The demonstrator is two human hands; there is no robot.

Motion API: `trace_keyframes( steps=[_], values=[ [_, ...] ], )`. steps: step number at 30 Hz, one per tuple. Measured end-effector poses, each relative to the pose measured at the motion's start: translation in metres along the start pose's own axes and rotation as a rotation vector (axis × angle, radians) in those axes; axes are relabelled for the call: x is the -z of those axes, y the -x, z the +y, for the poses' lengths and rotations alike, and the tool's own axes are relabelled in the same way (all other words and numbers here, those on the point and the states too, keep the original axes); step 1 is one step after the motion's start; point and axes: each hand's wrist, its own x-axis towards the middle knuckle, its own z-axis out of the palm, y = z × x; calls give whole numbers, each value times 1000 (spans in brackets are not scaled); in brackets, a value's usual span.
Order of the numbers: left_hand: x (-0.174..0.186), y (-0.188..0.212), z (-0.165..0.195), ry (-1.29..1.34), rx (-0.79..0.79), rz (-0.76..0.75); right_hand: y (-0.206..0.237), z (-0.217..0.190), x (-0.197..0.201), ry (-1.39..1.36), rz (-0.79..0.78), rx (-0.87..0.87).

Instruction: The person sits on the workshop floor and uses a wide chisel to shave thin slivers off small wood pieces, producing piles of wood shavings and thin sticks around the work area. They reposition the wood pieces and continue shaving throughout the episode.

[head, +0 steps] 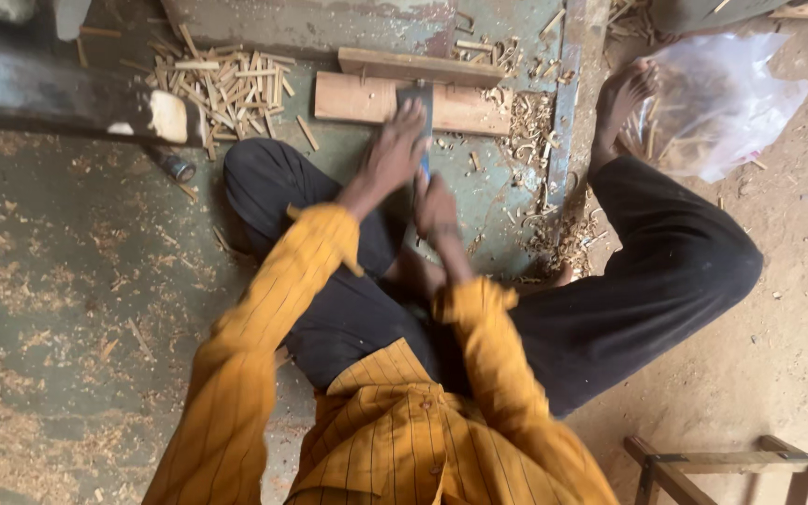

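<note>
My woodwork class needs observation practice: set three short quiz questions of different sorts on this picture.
1. True or false: the left hand presses on the hand plane.
2. Where does the pile of small wooden sticks lie? A left of the wooden board; B right of it, inside the plastic bag.
3. Fill in: the right hand sits ___ the body than the left hand.

Key: 1 true; 2 A; 3 nearer
</note>
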Motion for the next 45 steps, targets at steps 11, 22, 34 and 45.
trace_keyframes(
  steps=[11,22,34,45],
  values=[
    [11,56,6,142,-55,-33,45,15,-5,-47,11,61],
    [10,48,18,115,-34,-19,40,43,-3,-103,-17,23],
    [-8,-60,7,-14,425,515,83,38,46,-367,-66,-152],
    [-9,-63,13,247,307,362,84,41,51,-255,38,-13]
  ],
)
